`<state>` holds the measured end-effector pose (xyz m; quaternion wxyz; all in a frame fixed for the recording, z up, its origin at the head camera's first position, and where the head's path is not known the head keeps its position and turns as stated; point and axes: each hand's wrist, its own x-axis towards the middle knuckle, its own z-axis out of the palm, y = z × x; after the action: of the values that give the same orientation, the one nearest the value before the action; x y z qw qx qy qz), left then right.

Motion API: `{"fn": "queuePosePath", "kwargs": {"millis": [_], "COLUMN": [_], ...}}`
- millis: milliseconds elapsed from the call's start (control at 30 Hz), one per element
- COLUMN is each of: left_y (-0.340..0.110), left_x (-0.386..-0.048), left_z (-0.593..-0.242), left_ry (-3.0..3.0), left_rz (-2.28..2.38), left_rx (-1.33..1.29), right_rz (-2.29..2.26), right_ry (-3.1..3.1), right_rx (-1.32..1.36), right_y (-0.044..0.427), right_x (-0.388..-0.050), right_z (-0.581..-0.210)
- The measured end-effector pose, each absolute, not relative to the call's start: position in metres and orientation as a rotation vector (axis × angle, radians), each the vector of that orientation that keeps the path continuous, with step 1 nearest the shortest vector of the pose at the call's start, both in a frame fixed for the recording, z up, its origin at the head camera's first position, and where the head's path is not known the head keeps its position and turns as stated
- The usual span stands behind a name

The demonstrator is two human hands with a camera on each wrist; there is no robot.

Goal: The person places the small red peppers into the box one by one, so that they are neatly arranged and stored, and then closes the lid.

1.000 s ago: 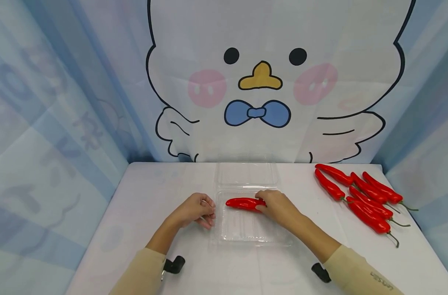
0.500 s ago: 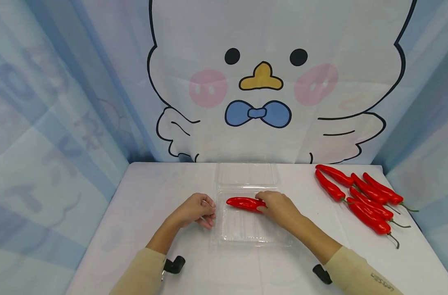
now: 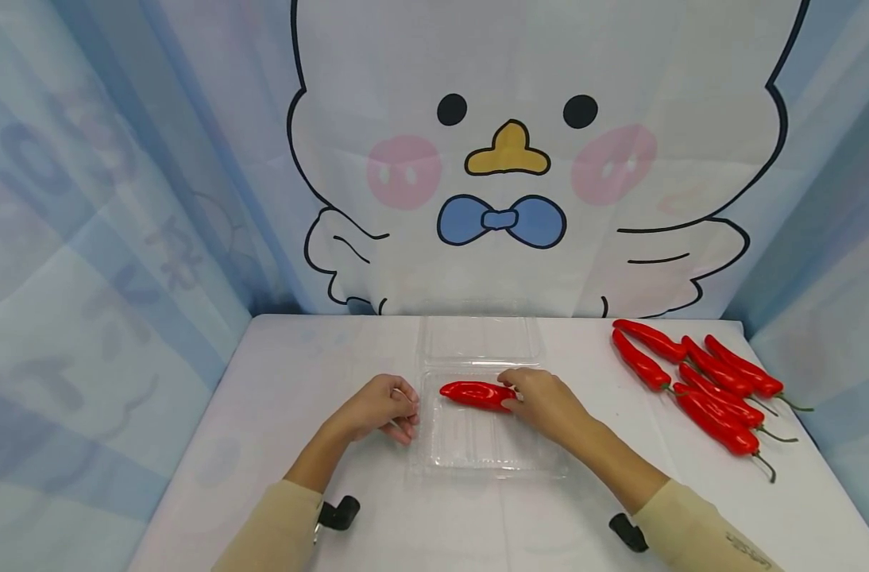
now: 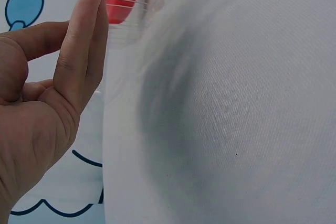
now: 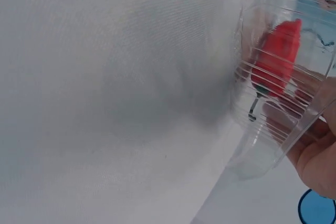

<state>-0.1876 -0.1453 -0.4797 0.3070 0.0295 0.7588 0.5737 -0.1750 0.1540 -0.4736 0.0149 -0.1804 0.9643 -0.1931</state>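
Note:
A clear plastic clamshell container (image 3: 470,457) lies with its lid folded back on the white table. Inside its base is a red chili pepper (image 3: 470,393), lying crosswise near the back edge. My right hand (image 3: 545,401) is at the pepper's right end, its thumb and fingers on either side of it. The right wrist view shows the pepper (image 5: 278,59) and its dark stem through the ribbed plastic, which blurs the fingers' contact. My left hand (image 3: 380,409) is beside the container's left edge, holding nothing. Extended fingers (image 4: 79,51) come close to the wall; contact is unclear.
Several more red chili peppers (image 3: 716,417) lie grouped at the table's right side, some with green stems pointing right. A printed curtain (image 3: 499,278) hangs right behind the table's back edge. A black camera mount (image 3: 339,513) sticks out by the left sleeve.
My right hand has shifted very slightly to the right, and a bit more of the pepper's right end shows. The pepper stays in the container; the left hand is still.

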Motion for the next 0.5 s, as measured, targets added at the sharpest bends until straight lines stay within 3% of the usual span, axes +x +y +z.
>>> {"fn": "queuePosePath", "kwargs": {"millis": [500], "left_y": [-0.145], "left_x": [-0.186], "left_z": [-0.480], "left_ry": [1.998], "left_rz": [1.544], "left_rx": [0.094], "right_rz": [-0.648], "right_ry": [3.009], "right_rx": [-0.605], "right_y": [0.179], "right_x": [-0.172], "right_z": [-0.457]}}
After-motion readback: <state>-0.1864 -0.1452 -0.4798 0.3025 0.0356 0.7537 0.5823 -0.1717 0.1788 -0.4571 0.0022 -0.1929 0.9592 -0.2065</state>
